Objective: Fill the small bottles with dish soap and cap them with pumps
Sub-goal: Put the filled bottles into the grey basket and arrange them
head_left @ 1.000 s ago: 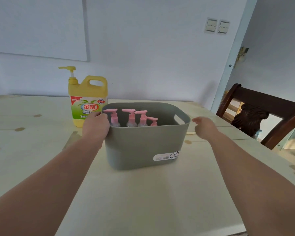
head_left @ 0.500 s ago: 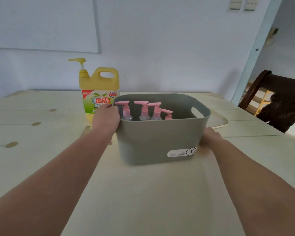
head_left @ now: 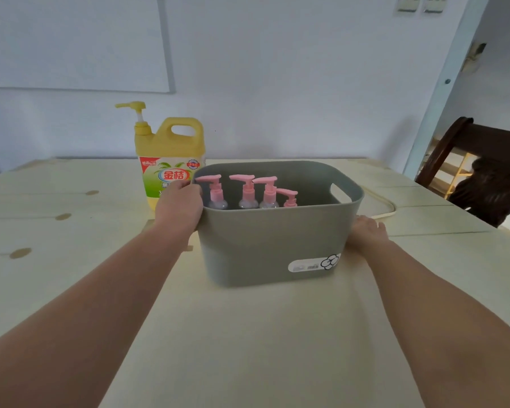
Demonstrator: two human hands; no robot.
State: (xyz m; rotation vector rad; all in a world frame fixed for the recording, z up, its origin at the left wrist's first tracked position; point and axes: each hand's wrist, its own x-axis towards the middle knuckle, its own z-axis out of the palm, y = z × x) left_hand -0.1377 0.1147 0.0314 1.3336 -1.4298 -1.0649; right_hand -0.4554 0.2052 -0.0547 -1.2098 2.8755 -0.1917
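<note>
The job is at its opening step: nothing is filled yet, as far as can be judged. A grey plastic bin (head_left: pixel 277 240) stands on the pale wooden table (head_left: pixel 71 231) at centre frame, held from both sides. The left hand (head_left: pixel 180 210) grips the bin's left rim, fingers curled over the edge. The right hand (head_left: pixel 367 234) lies against the lower right wall; its fingers run behind the bin, so I cannot tell whether they are straight or curled.

Inside the bin, along its left and middle, four small bottles (head_left: pixel 246 198) stand upright, each with a pink pump (head_left: pixel 243 181) on top. The bodies look clear, though most of each is hidden by the front wall. The yellow dish soap jug (head_left: pixel 171 142), with its own pump, stands just behind the bin's left corner, left of centre.

Next, the bin probably needs settling within easy reach. Then one bottle must be lifted out, its pump unscrewed, and its mouth brought under the jug's spout. That calls for one hand to leave the bin.
</note>
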